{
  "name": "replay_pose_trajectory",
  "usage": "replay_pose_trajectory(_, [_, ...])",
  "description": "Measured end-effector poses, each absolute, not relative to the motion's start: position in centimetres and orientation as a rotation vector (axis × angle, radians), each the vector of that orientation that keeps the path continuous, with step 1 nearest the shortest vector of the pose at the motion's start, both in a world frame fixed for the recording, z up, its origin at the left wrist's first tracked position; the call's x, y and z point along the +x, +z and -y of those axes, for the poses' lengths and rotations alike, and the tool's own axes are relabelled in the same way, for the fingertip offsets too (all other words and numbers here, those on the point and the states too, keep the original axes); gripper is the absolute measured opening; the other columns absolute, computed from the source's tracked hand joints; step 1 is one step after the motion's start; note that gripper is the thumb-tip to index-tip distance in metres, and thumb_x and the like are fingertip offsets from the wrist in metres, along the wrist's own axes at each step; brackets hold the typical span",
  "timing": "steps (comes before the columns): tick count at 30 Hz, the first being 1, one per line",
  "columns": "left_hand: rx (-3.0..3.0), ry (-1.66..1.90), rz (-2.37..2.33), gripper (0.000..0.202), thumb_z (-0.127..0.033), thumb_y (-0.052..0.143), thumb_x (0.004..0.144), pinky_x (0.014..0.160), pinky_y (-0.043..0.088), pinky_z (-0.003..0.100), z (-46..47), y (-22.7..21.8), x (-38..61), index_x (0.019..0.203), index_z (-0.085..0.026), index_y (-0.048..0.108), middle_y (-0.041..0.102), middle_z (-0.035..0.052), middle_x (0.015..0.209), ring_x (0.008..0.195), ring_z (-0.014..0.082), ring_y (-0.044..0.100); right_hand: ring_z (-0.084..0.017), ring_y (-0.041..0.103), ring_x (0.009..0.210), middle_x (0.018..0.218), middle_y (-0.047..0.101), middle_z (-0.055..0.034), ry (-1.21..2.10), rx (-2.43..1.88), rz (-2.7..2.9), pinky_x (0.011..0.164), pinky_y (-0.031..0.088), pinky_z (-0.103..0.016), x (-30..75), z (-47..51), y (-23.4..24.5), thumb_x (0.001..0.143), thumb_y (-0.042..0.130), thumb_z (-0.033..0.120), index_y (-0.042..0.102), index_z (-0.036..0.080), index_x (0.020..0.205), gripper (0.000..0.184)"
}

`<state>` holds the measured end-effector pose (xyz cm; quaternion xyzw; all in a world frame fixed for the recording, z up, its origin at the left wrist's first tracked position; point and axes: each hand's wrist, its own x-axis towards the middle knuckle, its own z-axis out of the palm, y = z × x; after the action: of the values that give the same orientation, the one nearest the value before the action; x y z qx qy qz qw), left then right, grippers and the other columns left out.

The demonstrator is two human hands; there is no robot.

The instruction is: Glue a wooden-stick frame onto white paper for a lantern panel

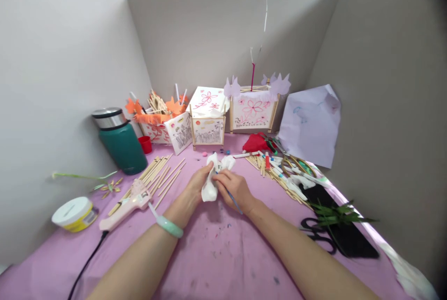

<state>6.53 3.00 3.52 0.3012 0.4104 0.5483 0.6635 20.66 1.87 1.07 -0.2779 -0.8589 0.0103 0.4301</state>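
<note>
Clock positions are taken from the white tissue (209, 190), with twelve pointing away from the person. At six o'clock, dark specks are noted on the purple tablecloth (223, 267). At four, black-handled scissors (317, 230) are found beside a black flat device (352, 242). A pink glue gun (129, 209) is laid between eight and nine. At centre, the tissue is held, raised in front of the person: it is pinched by the closed fingers of the left hand (197, 184), and a slim blue tool (233, 201) is gripped against it by the bunched fingers of the right hand (234, 189). Wooden sticks (171, 181) are spread at nine. Drawn-on paper boxes (208, 131) are stood at twelve and one.
</note>
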Motion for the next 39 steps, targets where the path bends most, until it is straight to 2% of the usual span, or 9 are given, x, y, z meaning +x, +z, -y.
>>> replay_pose_trajectory(3, [0.646, 1.250, -0.929, 0.004, -0.013, 0.066, 0.075, 0.046, 0.046, 0.021, -3.0, 3.2, 6.6, 0.073, -0.010, 0.063, 0.063, 0.0018, 0.055, 0.045, 0.0119, 0.056, -0.018, 0.060, 0.082, 0.097, 0.063, -0.0091, 0.093, -0.686, 2.238, 0.074, 0.049, -0.029, 20.6, -2.3, 0.4, 0.086, 0.046, 0.019, 0.060, 0.018, 0.100, 0.020])
replay_pose_trajectory(7, [0.619, 1.340, -1.013, 0.014, -0.018, 0.075, 0.067, 0.046, 0.045, 0.021, -3.8, 3.1, 5.6, 0.074, -0.010, 0.065, 0.065, 0.0013, 0.055, 0.044, 0.0114, 0.057, -0.018, 0.061, 0.092, 0.106, 0.065, -0.0091, 0.427, -0.710, 2.049, 0.082, 0.048, -0.031, 20.8, -3.0, -0.3, 0.088, 0.044, 0.022, 0.053, 0.020, 0.117, 0.031])
replay_pose_trajectory(10, [0.638, 1.384, -1.102, 0.023, -0.024, 0.078, 0.063, 0.046, 0.046, 0.023, -4.1, 3.2, 4.9, 0.077, -0.010, 0.066, 0.066, 0.0030, 0.057, 0.046, 0.0137, 0.059, -0.013, 0.061, 0.066, 0.090, 0.066, -0.0050, 0.975, -0.856, 1.678, 0.060, 0.048, -0.025, 20.9, -3.4, 0.1, 0.091, 0.044, 0.036, 0.057, 0.020, 0.105, 0.025])
replay_pose_trajectory(13, [0.723, 1.340, -1.112, 0.032, -0.033, 0.078, 0.061, 0.045, 0.045, 0.023, -3.8, 3.4, 4.8, 0.082, -0.010, 0.067, 0.067, 0.0043, 0.060, 0.048, 0.0155, 0.060, -0.010, 0.054, 0.047, 0.073, 0.064, -0.0029, 1.592, -0.818, 1.465, 0.041, 0.037, -0.021, 21.0, -3.3, 1.0, 0.087, 0.039, 0.060, 0.060, 0.016, 0.092, 0.049])
replay_pose_trajectory(15, [0.819, 1.314, -1.147, 0.038, -0.037, 0.080, 0.058, 0.042, 0.042, 0.022, -3.4, 3.5, 4.9, 0.081, -0.010, 0.068, 0.065, 0.0029, 0.057, 0.044, 0.0138, 0.057, -0.009, 0.051, 0.041, 0.061, 0.060, 0.0004, 1.775, -0.802, 1.460, 0.037, 0.032, -0.019, 20.9, -3.0, 1.5, 0.081, 0.048, 0.065, 0.060, 0.015, 0.084, 0.051])
replay_pose_trajectory(18, [0.952, 1.254, -1.198, 0.037, -0.042, 0.080, 0.056, 0.037, 0.034, 0.020, -2.9, 3.6, 5.2, 0.072, -0.010, 0.067, 0.059, 0.0000, 0.048, 0.037, 0.0102, 0.048, -0.006, 0.043, 0.034, 0.047, 0.053, 0.0056, 1.707, -0.904, 1.516, 0.035, 0.027, -0.017, 20.5, -2.4, 1.6, 0.074, 0.064, 0.056, 0.056, 0.016, 0.070, 0.040])
replay_pose_trajectory(25, [0.922, 1.160, -1.021, 0.035, -0.040, 0.079, 0.057, 0.046, 0.040, 0.022, -2.4, 3.8, 5.1, 0.072, -0.010, 0.068, 0.065, 0.0047, 0.060, 0.046, 0.0121, 0.054, -0.004, 0.024, 0.027, 0.034, 0.036, 0.0095, 1.855, -0.931, 1.402, 0.031, 0.016, -0.019, 21.0, -2.4, 1.5, 0.079, 0.056, 0.062, 0.047, 0.018, 0.057, 0.049])
replay_pose_trajectory(32, [0.970, 1.219, -1.242, 0.032, -0.040, 0.078, 0.058, 0.039, 0.027, 0.020, -2.6, 3.7, 4.7, 0.057, -0.012, 0.062, 0.051, -0.0032, 0.046, 0.039, 0.0074, 0.041, -0.003, 0.028, 0.028, 0.042, 0.043, 0.0097, 1.759, -0.997, 1.384, 0.028, 0.015, -0.018, 20.2, -2.1, 1.4, 0.073, 0.063, 0.059, 0.053, 0.018, 0.068, 0.043])
replay_pose_trajectory(39, [0.852, 1.308, -1.202, 0.039, -0.047, 0.078, 0.059, 0.043, 0.033, 0.020, -3.4, 3.1, 4.1, 0.063, -0.011, 0.063, 0.058, -0.0004, 0.052, 0.043, 0.0087, 0.047, -0.004, 0.025, 0.027, 0.035, 0.040, 0.0094, 1.810, -1.021, 1.403, 0.030, 0.016, -0.019, 20.8, -2.2, 1.6, 0.080, 0.056, 0.060, 0.050, 0.018, 0.063, 0.045])
